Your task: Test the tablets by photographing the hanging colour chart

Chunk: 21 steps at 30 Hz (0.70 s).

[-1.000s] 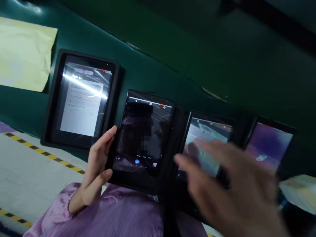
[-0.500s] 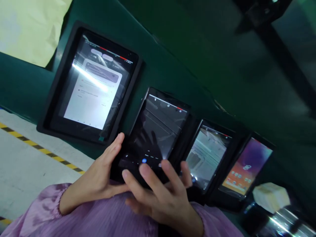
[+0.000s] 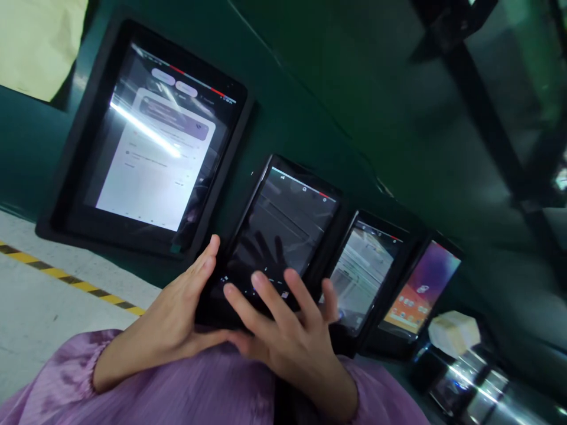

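Note:
Below centre lies a dark-screened device [image 3: 283, 218] in a black holder, showing a camera-like screen and a reflection of fingers. My left hand [image 3: 177, 313] rests at its lower left edge, fingers extended upward and thumb apart, with nothing held. Over the lower part of that screen, my right hand [image 3: 287, 330] hovers with its fingers spread. Its thumb is close to the left thumb; whether they touch is unclear. A larger tablet [image 3: 155, 141] with a white page lit up is at the upper left. Right of the hands is another device [image 3: 365, 265] showing a pale camera picture.
Farther right stands a device [image 3: 420, 289] with a purple and orange home screen. Beyond it are a whitish block [image 3: 454, 333] and shiny objects. All rest on a dark green surface [image 3: 301, 124]. Yellowish paper [image 3: 39, 47] is at the top left, above a floor with striped tape [image 3: 66, 277].
The view has shifted, so the tablet looks larger and the right-hand devices sit farther left. My right hand has moved slightly up over the screen, and its thumb is nearer my left thumb.

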### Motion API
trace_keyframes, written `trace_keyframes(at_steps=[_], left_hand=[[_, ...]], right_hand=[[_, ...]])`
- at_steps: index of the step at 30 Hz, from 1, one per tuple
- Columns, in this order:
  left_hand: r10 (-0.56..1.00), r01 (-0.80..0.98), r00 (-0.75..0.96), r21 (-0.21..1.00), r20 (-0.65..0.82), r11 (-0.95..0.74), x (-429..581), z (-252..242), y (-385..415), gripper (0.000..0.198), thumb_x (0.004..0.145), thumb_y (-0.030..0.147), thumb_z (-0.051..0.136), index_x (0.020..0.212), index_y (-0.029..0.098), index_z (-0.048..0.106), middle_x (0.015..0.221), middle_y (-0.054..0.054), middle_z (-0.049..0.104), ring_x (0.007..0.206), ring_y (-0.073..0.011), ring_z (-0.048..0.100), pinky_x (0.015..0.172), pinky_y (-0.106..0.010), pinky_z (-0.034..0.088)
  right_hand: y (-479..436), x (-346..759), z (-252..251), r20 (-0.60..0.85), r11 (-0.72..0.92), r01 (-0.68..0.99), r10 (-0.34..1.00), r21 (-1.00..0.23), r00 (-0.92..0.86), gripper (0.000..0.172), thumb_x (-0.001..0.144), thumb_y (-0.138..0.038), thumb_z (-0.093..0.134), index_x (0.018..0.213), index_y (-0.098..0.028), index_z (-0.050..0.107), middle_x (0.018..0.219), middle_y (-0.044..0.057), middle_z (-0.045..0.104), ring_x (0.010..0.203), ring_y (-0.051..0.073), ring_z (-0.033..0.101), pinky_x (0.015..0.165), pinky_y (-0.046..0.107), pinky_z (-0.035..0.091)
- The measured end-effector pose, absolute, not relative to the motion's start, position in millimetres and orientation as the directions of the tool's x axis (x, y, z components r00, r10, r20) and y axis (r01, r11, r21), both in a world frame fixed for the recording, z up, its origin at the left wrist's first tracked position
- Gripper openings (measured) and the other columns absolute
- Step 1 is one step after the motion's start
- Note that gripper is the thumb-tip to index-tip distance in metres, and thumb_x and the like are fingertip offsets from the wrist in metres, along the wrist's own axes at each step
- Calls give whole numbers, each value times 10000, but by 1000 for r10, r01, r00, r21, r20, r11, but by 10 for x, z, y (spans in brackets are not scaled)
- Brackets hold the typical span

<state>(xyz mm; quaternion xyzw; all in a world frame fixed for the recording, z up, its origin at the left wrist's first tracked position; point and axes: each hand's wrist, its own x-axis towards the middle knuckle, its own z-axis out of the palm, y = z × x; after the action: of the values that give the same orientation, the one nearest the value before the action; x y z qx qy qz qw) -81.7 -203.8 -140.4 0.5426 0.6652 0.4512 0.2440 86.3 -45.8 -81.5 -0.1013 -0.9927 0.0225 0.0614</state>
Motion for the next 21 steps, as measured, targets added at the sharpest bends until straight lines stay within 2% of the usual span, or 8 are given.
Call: trace_keyframes(at_steps=[4, 9, 15, 19, 21], left_hand=[[941, 520, -287, 854, 178, -3, -814, -1416, -2037, 1241, 852, 429, 879, 1733, 166, 44, 1776, -187, 147, 1633, -342, 236, 1198, -517, 509], [939, 540, -286, 842, 190, -6, -816, -1409, -2042, 1231, 851, 412, 880, 1728, 124, 65, 1779, -209, 148, 1640, -324, 238, 1234, -480, 468], [941, 509, -292, 861, 173, 0, -810, -1430, -2057, 1228, 849, 426, 877, 1734, 192, 59, 1803, -151, 127, 1650, -311, 220, 1248, -476, 463], [943, 499, -291, 867, 164, 3, -802, -1448, -2067, 1238, 836, 402, 893, 1737, 219, 63, 1808, -141, 124, 1648, -346, 222, 1249, -500, 471], [944, 496, -294, 868, 153, 14, -800, -1445, -2075, 1243, 831, 411, 898, 1738, 230, 68, 1810, -136, 127, 1642, -366, 231, 1250, -508, 470]], right_hand=[[-444, 849, -832, 132, 977, 203, 210, -67, -969, 351, 1097, -596, 505, 1324, -488, 749, 1512, -165, 625, 1684, 228, 40, 1386, 517, -21], [-435, 846, -862, 104, 976, 202, 210, -87, -972, 371, 1090, -617, 518, 1369, -484, 723, 1558, -160, 583, 1682, 230, 42, 1382, 529, -28], [-430, 857, -883, 94, 980, 180, 188, -88, -978, 383, 1092, -627, 508, 1377, -477, 716, 1576, -154, 569, 1673, 229, 78, 1379, 534, -21], [-412, 857, -895, 93, 979, 179, 187, -95, -978, 380, 1074, -629, 550, 1371, -467, 722, 1564, -132, 587, 1657, 249, 143, 1375, 546, -12], [-384, 854, -877, 139, 976, 191, 204, -100, -969, 355, 1091, -602, 524, 1328, -462, 749, 1524, -113, 625, 1638, 245, 204, 1377, 531, 11]])
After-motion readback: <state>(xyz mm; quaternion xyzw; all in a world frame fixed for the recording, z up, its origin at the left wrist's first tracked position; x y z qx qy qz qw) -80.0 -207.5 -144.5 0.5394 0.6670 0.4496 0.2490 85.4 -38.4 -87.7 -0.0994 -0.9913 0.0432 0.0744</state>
